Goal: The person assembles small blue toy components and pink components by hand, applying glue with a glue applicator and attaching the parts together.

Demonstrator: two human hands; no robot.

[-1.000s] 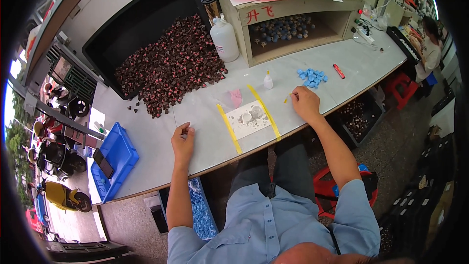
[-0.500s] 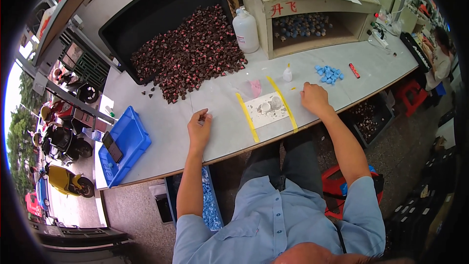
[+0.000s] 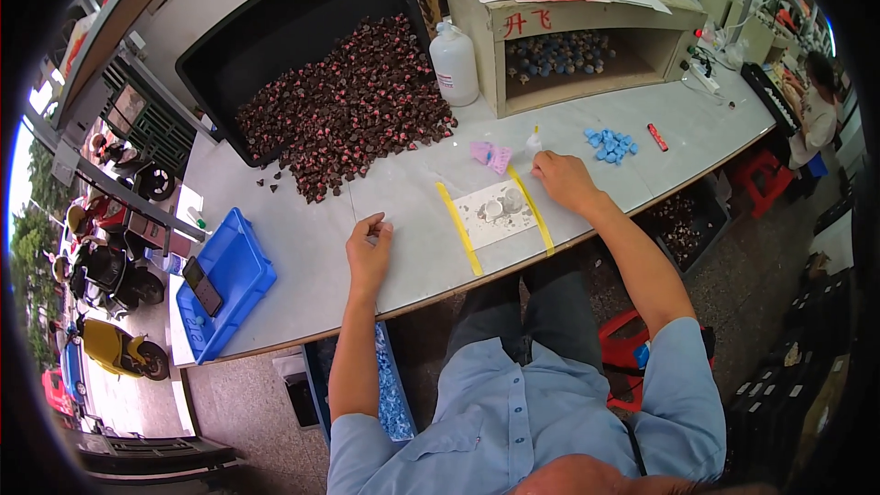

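Resting near the counter's [image 3: 302,257] front edge: left hand [image 3: 369,252], fingers loosely curled with a gap, nothing visible in its grip.
Right hand [image 3: 564,181]: fingers bent, near the small white bottle [image 3: 533,142]; whether it held anything, I could not tell.
White card [image 3: 481,236]: lay between yellow tape strips [image 3: 459,229].
Pink wrapper [image 3: 495,156]: lay beyond the card.
Blue pieces [image 3: 611,145]: sat right of the bottle.

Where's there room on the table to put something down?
Bare table lies between the blue tray and left hand, and between that hand and the left yellow tape strip. It's crowded where the right hand, small white bottle, pink piece and white card sit close together.
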